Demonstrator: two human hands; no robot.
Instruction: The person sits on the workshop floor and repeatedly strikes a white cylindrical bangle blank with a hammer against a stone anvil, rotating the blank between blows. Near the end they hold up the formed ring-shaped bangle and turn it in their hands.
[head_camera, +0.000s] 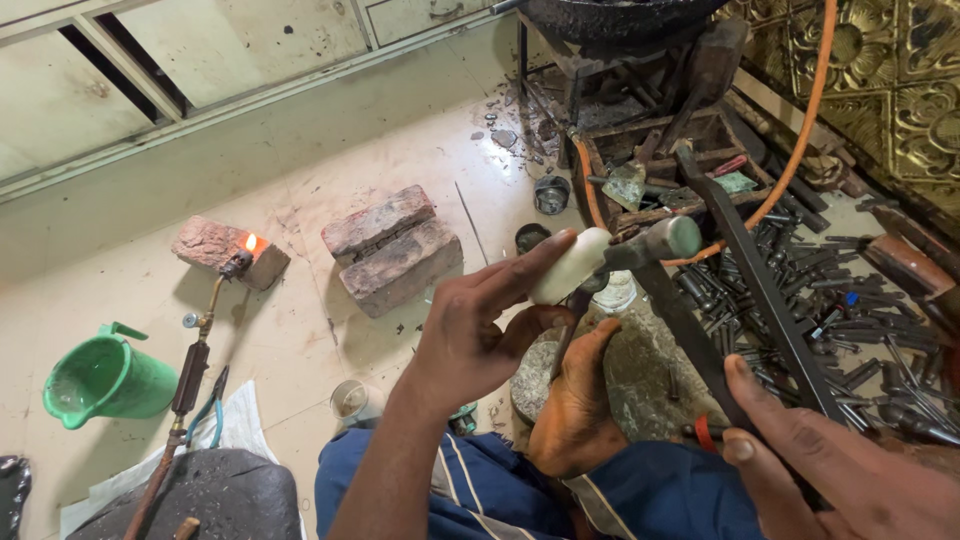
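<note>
The left hand is closed around the white handle of a hammer, thumb extended along the grip. The steel hammer head sits just beyond the fingertips, raised above the round stone block. The right hand pinches a long, flat dark metal strip between thumb and fingers; the strip extends away from that hand, up past the hammer head. A bare foot rests against the near edge of the stone block, between the two hands.

Step in hand, as judged: the hammer is lifted for a blow while the strip is held ready. The next move calls for a steady grip on the strip and a controlled downward stroke clear of the foot.

Beyond the right hand lie many steel punches on the floor. Well to the left of the left hand stand two bricks, a lit gas torch against a third brick, and a green jug.
</note>
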